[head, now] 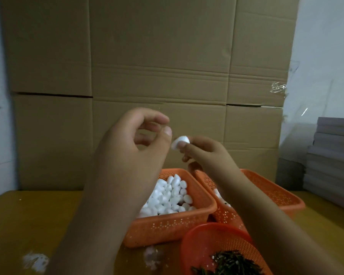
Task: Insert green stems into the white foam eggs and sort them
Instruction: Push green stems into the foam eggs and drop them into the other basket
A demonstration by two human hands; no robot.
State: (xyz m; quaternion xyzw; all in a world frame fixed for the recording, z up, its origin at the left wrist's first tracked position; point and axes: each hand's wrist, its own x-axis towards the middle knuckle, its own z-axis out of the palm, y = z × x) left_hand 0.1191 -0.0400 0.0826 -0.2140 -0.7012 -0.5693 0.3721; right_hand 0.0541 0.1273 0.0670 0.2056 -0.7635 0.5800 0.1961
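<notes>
My right hand (203,150) pinches a white foam egg (179,141) at its fingertips, raised above the baskets. My left hand (135,139) is held up just left of the egg, its fingers curled with thumb and forefinger close together; nothing shows between them. Below, an orange basket (167,227) holds several loose white foam eggs (171,193). A second orange basket (276,193) to its right is partly hidden by my right forearm, with a few white eggs showing in it. A round orange basket (216,239) at the bottom holds dark green stems (230,262).
The baskets stand on a brown wooden table (38,219) with white foam crumbs (35,261) near the front left. Large cardboard boxes (157,76) form a wall behind. A stack of grey sheets (332,159) rises at the right.
</notes>
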